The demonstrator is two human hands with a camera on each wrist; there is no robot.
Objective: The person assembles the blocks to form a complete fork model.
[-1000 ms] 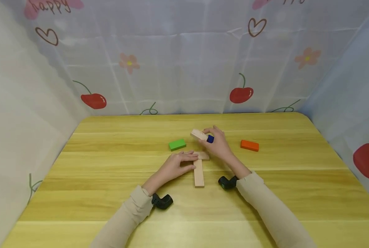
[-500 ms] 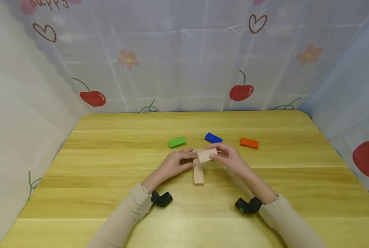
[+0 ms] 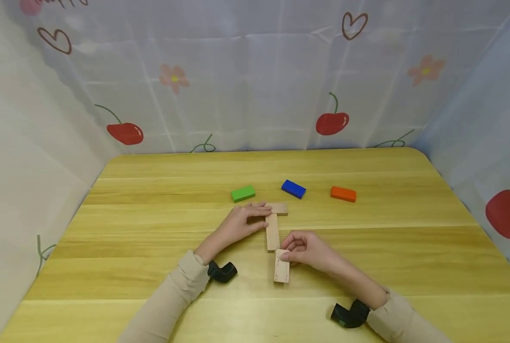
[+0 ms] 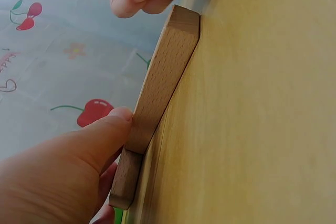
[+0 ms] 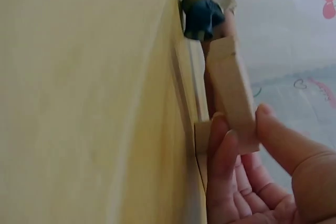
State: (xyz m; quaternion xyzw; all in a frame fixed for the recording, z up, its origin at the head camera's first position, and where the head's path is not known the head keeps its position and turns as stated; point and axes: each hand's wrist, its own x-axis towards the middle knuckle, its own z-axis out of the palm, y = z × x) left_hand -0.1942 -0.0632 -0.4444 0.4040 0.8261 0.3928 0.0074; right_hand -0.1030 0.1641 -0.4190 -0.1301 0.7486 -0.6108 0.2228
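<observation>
My right hand (image 3: 312, 251) pinches a plain wooden block (image 3: 281, 272) between thumb and fingers. In the right wrist view, that block (image 5: 231, 90) is raised off the table and tilted. Two more plain wooden blocks lie on the table as a T. One, the crosswise block (image 3: 280, 208), is at the far end, partly covered by my left hand (image 3: 236, 225). The other, the lengthwise block (image 3: 273, 237), runs from it towards me. My left hand rests at their joint with fingers extended, and its thumb (image 4: 122, 114) touches the lengthwise block.
Behind the plain blocks, a green block (image 3: 243, 194), a blue block (image 3: 294, 189) and an orange block (image 3: 343, 194) lie spread in a row on the wooden table (image 3: 152, 286). Black wrist devices sit at both cuffs. A patterned curtain (image 3: 255, 95) stands behind the table.
My right hand has carried the plain block from beside the blue block towards me, to the near end of the lengthwise block, turning it lengthwise. My left hand has stayed in place.
</observation>
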